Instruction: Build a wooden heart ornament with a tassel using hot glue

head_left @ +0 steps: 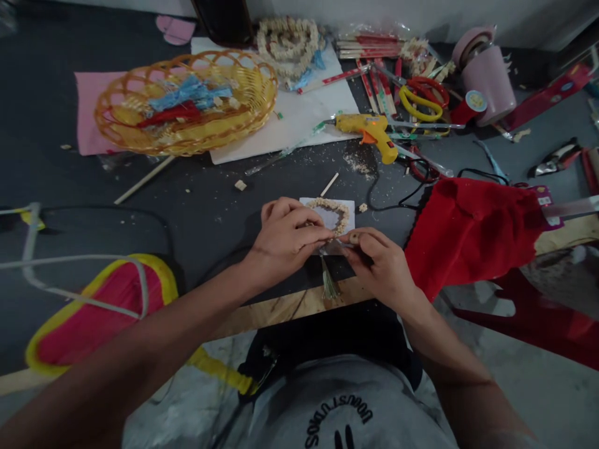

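A small ring of pale, wood-like chips (345, 215) lies on a white card (331, 218) at the table's front edge. My left hand (292, 232) covers its left side, fingers together and pressing on its lower rim. From the right, my right hand (381, 262) meets it with thumb and fingers pinched together. What they pinch at the ring's bottom is too small to make out. Below the ring, between my hands, a pale greenish tassel (330, 284) hangs over the wooden table edge.
A yellow glue gun (367, 131) lies beyond my hands, its cord trailing right. Behind are a woven basket (187, 149) with blue and red tassels, scissors (421, 103) and a pink bottle (489, 84). Red cloth (472, 231) lies right; a pink-yellow shape (107, 312) left.
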`<state>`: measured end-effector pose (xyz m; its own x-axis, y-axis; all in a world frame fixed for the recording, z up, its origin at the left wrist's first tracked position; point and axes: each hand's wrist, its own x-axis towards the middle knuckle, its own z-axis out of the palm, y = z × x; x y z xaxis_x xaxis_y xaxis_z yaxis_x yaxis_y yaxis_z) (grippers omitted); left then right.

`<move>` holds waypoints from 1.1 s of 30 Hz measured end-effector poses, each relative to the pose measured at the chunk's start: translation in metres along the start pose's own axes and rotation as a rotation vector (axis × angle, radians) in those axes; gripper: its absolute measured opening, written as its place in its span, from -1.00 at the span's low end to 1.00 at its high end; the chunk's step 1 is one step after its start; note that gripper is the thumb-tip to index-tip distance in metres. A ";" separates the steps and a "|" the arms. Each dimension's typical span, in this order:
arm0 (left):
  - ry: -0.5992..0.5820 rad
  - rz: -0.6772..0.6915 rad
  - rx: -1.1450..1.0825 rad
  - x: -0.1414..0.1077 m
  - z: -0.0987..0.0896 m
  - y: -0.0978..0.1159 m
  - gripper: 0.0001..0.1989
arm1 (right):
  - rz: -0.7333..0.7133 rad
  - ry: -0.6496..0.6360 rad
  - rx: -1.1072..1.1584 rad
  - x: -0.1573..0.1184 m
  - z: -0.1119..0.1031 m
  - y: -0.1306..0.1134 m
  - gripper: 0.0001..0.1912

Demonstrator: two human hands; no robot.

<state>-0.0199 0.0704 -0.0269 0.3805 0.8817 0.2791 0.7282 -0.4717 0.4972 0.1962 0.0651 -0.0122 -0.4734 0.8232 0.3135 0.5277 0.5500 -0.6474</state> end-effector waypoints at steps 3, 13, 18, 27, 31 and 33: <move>0.015 -0.010 0.022 0.000 0.002 0.000 -0.84 | -0.058 0.004 -0.119 -0.004 0.001 0.000 -0.91; -0.044 -0.064 0.030 0.000 0.000 -0.001 -0.80 | -0.040 -0.059 -0.251 -0.006 0.006 0.001 -0.90; -0.057 -0.079 0.024 0.001 -0.002 0.001 -0.78 | 0.000 -0.078 -0.281 -0.004 0.009 -0.002 -0.89; -0.044 -0.033 0.027 -0.001 -0.001 0.002 -0.80 | -0.094 0.002 -0.340 0.000 0.011 0.000 -0.89; -0.023 -0.043 0.018 -0.001 0.001 0.002 -0.81 | -0.100 0.006 -0.371 0.002 0.012 0.000 -0.92; -0.022 -0.052 0.009 -0.001 0.001 0.003 -0.80 | -0.101 -0.010 -0.376 0.003 0.013 0.000 -0.93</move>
<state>-0.0175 0.0686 -0.0268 0.3541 0.9051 0.2352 0.7526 -0.4251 0.5028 0.1858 0.0652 -0.0200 -0.5418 0.7621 0.3545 0.6989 0.6428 -0.3136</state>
